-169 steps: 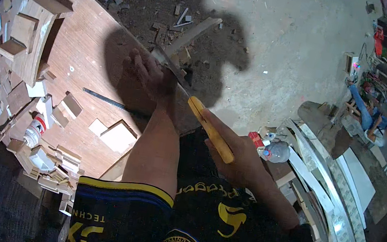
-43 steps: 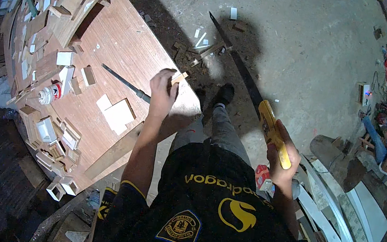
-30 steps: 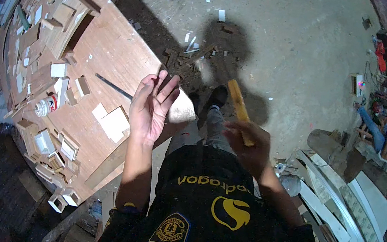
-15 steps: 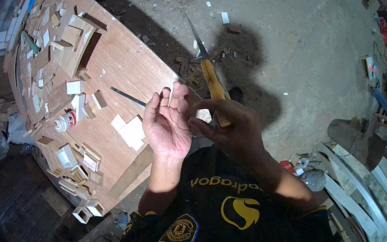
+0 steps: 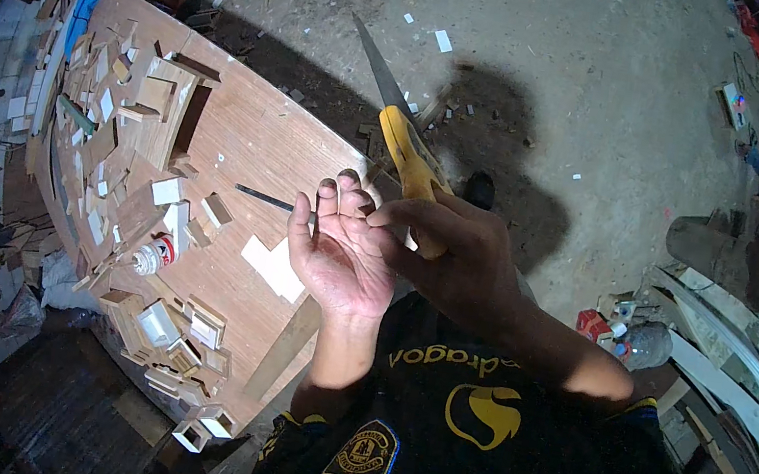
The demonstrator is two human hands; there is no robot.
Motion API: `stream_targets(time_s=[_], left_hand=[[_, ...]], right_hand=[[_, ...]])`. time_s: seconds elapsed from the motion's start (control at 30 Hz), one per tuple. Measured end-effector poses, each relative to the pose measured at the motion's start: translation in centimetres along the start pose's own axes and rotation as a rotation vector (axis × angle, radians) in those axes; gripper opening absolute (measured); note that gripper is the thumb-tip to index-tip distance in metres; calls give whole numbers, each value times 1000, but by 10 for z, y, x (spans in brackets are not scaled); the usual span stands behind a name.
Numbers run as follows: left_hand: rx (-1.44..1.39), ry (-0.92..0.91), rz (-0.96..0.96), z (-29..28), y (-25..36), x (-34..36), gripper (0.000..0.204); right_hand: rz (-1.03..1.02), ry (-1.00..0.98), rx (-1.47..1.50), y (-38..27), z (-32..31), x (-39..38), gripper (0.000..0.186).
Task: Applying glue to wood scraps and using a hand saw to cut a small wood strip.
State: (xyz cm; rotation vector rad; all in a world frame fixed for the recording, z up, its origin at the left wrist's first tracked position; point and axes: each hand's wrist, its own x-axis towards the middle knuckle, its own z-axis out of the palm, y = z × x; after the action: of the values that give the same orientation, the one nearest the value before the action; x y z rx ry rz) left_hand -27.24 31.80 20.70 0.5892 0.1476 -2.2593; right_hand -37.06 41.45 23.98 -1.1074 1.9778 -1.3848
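Observation:
A hand saw with a yellow handle (image 5: 404, 147) is gripped in my right hand (image 5: 467, 246), its narrowing blade pointing up and away over the floor. My left hand (image 5: 345, 266) is palm up with fingers loosely spread, and nothing shows in it. The right fingertips come up against the left fingers; whether they touch or pinch something small there I cannot tell. On the table just left of my left hand lie a thin dark strip (image 5: 263, 197) and flat white pieces (image 5: 273, 268).
The wooden table (image 5: 257, 133) carries several small wood blocks and box-like pieces (image 5: 155, 323) along its left side. A white container with a red band (image 5: 155, 253) lies among them. Scraps litter the concrete floor (image 5: 564, 78). Long pale panels (image 5: 727, 362) lie at the right, by a clear plastic jug (image 5: 645, 345).
My right hand has moved in closer to the left fingers, and the saw has tilted so more of its blade's flat side shows. The left fingers have curled slightly.

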Motion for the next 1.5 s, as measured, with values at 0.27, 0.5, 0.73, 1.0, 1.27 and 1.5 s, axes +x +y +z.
stream_targets(time_s=[0.27,0.5,0.73,1.0,1.27,1.5], left_hand=[[-31,-110,-55,1,2,-19,32],[16,-256,-141,4,5,-33,30],[58,-272,-195,17,7,-45,31],[116,-322,-205,25,10,-52,30],[116,-276,-181,25,11,-56,33],[105,-346,-188,24,12,-55,34]], right_hand=[[-87,-12,38,-10,-2,-16,22],[-205,-20,17,-21,-8,-29,21],[-290,7,-19,-29,-14,-41,23],[-326,11,32,-39,-17,-47,29],[-368,62,86,-44,-13,-48,31],[-375,50,92,-45,-17,-48,29]])
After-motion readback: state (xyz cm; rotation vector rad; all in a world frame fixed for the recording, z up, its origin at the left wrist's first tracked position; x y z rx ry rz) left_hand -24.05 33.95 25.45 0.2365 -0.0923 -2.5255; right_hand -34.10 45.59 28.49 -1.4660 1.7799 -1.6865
